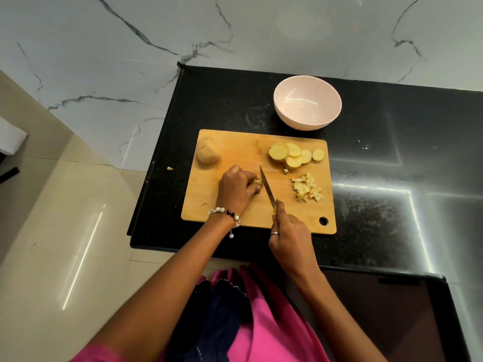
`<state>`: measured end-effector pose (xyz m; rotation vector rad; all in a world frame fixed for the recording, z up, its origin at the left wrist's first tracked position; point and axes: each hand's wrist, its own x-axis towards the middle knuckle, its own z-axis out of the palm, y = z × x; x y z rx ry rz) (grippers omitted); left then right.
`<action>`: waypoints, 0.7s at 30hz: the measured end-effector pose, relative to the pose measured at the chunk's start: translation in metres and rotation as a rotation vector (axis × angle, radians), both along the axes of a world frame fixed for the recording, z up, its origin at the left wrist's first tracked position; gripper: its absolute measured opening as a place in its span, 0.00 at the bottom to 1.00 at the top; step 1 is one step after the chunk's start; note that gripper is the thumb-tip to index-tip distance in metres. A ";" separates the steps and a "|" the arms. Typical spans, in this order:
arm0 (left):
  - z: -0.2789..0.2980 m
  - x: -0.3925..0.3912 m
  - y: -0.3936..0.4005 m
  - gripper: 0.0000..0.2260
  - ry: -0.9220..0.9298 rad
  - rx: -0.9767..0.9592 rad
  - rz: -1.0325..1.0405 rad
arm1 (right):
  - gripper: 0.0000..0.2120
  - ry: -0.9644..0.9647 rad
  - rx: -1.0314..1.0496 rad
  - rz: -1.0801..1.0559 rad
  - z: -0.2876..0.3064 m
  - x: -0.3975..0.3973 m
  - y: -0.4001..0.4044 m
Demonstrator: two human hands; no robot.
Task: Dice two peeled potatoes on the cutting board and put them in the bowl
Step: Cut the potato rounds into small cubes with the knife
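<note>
The left hand (236, 188) has its fingers curled down over a small piece of potato (257, 182), pinning it to the wooden cutting board (235, 150); only a yellow sliver of it shows past the fingertips. Just beside that piece, the blade of a knife (267, 188) angles down toward the board, its tip pointing away from the person. The right hand (290, 235) is wrapped round the knife's handle — forefinger stretched along the top toward the blade, the other fingers closed tight about the grip, a ring on one of them. A beaded bracelet (226, 214) sits on the left wrist.

Farther out on the board, a heap of diced potato (308, 188) lies to the right of the blade, and beyond it a fanned row of potato slices (294, 154). A whole peeled potato (208, 149) rests at the board's far left corner. Past the board, on the black countertop (379, 152), stands a pale pink bowl (307, 102) — nothing in it. One stray potato bit (170, 168) lies off the counter's left edge.
</note>
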<state>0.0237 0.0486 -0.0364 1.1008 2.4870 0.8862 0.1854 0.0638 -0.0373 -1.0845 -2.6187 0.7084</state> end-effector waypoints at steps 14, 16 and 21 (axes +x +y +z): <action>0.001 -0.006 0.003 0.11 -0.050 0.086 0.005 | 0.30 -0.214 0.078 0.072 0.005 -0.025 0.000; 0.000 -0.005 0.003 0.11 -0.031 0.081 0.003 | 0.30 -0.215 0.081 0.072 0.004 -0.032 0.003; -0.002 -0.001 0.001 0.10 -0.001 0.099 0.014 | 0.35 -0.306 0.105 0.070 0.007 -0.003 -0.021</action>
